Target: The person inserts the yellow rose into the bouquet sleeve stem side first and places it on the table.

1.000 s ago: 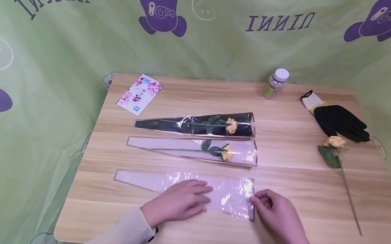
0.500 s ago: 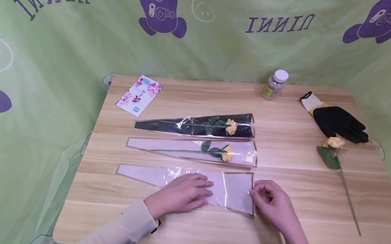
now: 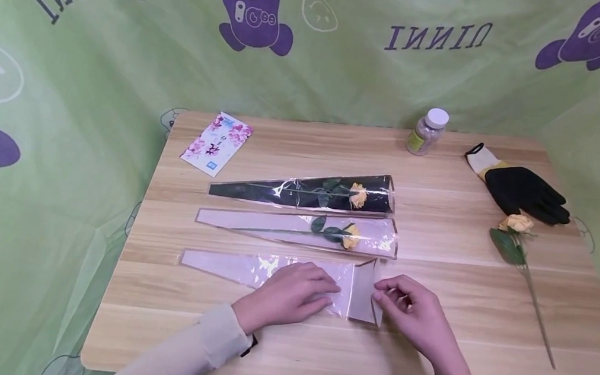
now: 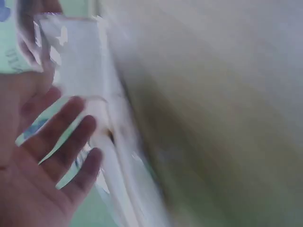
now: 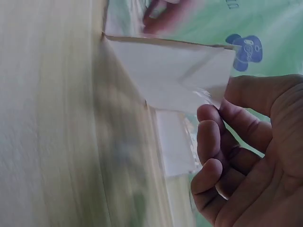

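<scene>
A pale, tapered flower sleeve with a clear front and brown border lies nearest the person, its wide end to the right. My left hand rests on its middle, fingers extended. My right hand pinches the edge of the wide end between thumb and fingertips. In the right wrist view that end of the sleeve stands raised and bent up from the table. Just beyond lies a matching pale sleeve holding a yellow rose. Behind it is a black sleeve with a peach rose.
A loose peach rose with a long stem lies at the right of the wooden table. Behind it is a black work glove. A white-capped bottle stands at the back, and a floral card lies back left.
My right hand has moved left, bringing the sleeve's wide end up and inward. Its glossy flat front there has given way to a plain, matt inner face. My left hand has shifted slightly right.
</scene>
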### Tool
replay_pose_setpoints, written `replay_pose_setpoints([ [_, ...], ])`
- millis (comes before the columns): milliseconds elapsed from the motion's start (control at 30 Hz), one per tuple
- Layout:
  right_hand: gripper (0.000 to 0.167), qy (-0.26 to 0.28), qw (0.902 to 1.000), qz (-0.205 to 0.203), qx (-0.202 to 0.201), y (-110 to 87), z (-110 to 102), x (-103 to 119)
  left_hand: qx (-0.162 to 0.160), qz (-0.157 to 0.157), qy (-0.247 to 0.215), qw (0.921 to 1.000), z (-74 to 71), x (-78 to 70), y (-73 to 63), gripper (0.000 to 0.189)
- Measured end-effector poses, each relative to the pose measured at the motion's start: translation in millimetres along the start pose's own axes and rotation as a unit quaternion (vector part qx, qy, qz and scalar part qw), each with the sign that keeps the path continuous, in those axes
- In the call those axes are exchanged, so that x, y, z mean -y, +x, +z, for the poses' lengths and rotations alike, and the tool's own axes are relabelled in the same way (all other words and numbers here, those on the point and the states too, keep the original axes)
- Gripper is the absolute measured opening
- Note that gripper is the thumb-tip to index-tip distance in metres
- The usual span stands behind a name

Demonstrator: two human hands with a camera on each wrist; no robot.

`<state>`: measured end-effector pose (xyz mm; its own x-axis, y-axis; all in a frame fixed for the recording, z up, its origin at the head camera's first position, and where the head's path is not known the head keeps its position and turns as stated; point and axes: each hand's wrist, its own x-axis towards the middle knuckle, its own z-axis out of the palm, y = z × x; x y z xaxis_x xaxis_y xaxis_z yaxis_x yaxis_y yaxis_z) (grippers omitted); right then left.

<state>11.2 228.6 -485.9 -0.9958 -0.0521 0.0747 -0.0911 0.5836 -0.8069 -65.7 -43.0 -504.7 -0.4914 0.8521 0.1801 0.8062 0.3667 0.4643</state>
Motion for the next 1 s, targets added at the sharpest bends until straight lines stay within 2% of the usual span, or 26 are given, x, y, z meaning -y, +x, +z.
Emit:
replay_pose_setpoints([
  [67, 0.013, -0.013, 0.9996, -0.024, -0.004, 0.8, 2.5, 0.7, -0.032, -0.004, -0.054, 0.9980, -0.2, -6.4, 12.2, 0.028],
  [133, 0.017, -0.025, 0.9985, -0.047, -0.009, 1.7, 5.4, 1.3, -0.051, -0.014, -0.108, 0.9927, -0.7, -13.3, 25.9, 0.029],
  [200, 0.020, -0.028, 0.9977, -0.060, -0.011, 2.2, 8.5, 2.4, -0.054, -0.037, -0.168, 0.9836, 0.4, -17.7, 37.9, 0.029],
  [267, 0.021, -0.027, 0.9971, -0.071, -0.010, 2.7, 11.7, 3.6, -0.048, -0.073, -0.210, 0.9737, 1.4, -20.4, 46.0, 0.028],
  [333, 0.023, -0.026, 0.9964, -0.080, -0.009, 3.3, 14.5, 4.9, -0.041, -0.111, -0.239, 0.9639, 1.7, -21.5, 50.2, 0.027],
  [400, 0.024, -0.025, 0.9958, -0.088, -0.009, 3.6, 15.9, 6.1, -0.036, -0.134, -0.245, 0.9596, 1.4, -21.9, 51.6, 0.027],
  [467, 0.025, -0.025, 0.9953, -0.093, -0.012, 3.4, 16.2, 6.7, -0.033, -0.144, -0.240, 0.9595, 1.2, -22.0, 52.0, 0.028],
  [633, 0.026, -0.031, 0.9953, -0.091, -0.014, 2.1, 14.3, 5.3, -0.029, -0.135, -0.213, 0.9673, 0.2, -21.0, 52.9, 0.031],
  [833, 0.026, -0.046, 0.9959, -0.076, -0.020, 0.5, 10.1, 0.7, -0.024, -0.130, -0.176, 0.9755, -1.0, -17.7, 52.3, 0.021],
  [1000, 0.025, -0.051, 0.9959, -0.074, -0.017, 1.9, 6.6, -2.2, -0.028, -0.107, -0.164, 0.9802, 1.2, -16.3, 52.3, 0.018],
])
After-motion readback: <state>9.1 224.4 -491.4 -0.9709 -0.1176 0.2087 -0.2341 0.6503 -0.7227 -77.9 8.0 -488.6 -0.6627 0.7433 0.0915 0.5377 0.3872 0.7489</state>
